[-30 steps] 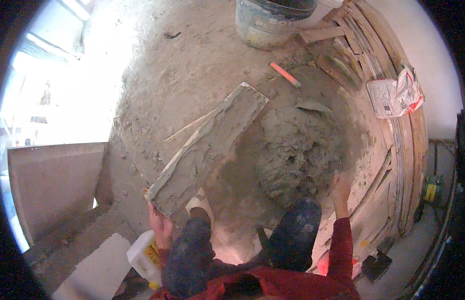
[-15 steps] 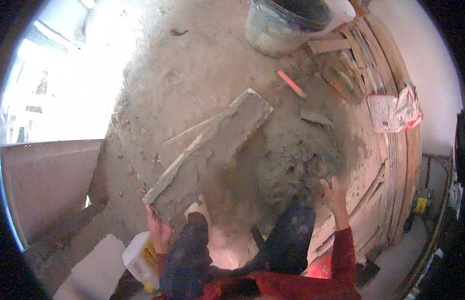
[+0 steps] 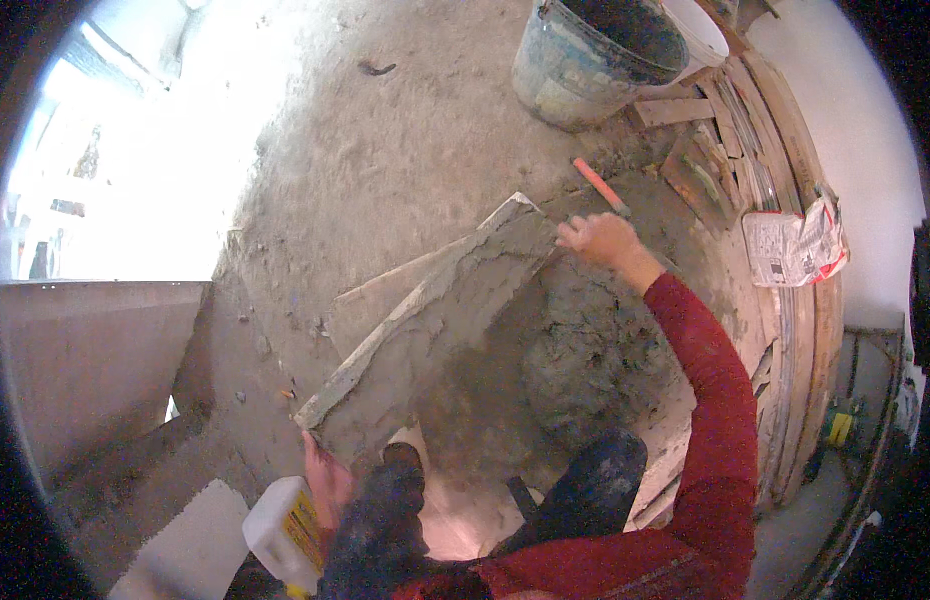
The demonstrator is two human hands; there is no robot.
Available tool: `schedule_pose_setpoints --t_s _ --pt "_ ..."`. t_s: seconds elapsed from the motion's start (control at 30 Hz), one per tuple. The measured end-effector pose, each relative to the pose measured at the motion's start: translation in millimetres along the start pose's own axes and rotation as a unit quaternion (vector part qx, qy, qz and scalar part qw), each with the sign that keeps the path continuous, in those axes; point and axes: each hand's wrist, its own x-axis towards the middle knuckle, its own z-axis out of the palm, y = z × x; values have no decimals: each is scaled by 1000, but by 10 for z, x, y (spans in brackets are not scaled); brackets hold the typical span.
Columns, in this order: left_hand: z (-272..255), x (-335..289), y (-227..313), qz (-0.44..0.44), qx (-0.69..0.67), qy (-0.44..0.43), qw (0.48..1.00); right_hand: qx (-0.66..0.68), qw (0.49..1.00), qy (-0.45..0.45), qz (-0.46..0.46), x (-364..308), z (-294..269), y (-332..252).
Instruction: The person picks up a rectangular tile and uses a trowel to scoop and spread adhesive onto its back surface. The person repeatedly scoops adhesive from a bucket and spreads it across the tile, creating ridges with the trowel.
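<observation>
A long rectangular slab [image 3: 435, 320] lies at a slant in front of me, its upper face coated with wet grey mortar and its far edge pale. At its near left corner my left hand [image 3: 327, 480] grips the end, the fingertips partly hidden against the edge. My right hand [image 3: 600, 240] is closed at the far right corner, fingers curled on the slab's end. Below that hand, to the right of the slab, sits a heap of wet mortar [image 3: 595, 350]. A thin pale strip [image 3: 385, 280] juts out from behind the slab.
A dirty bucket [image 3: 595, 60] stands at the far right before a white one [image 3: 700, 45]. An orange-handled tool [image 3: 600, 185] lies beyond the mortar. Wooden planks [image 3: 785, 150] line the right, with a crumpled bag [image 3: 795, 245] on them. A white jug [image 3: 285, 530] stands near my left leg.
My right hand has moved from open above the mortar heap, away from me and leftward, and has closed on the slab's far corner. My left hand has stayed at the near corner.
</observation>
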Motion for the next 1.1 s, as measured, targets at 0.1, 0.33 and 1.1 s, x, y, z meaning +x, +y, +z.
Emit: schedule_pose_setpoints --t_s 0.1,0.33,1.1 --pt "124 -7 -2 19 28 39 999 1 999 -38 16 42 58 394" --pt "-32 34 -27 38 -1 -4 999 201 961 -154 115 -101 -67 259" --pt "297 -119 -42 50 59 2 997 231 940 -142 205 -223 -120 204"
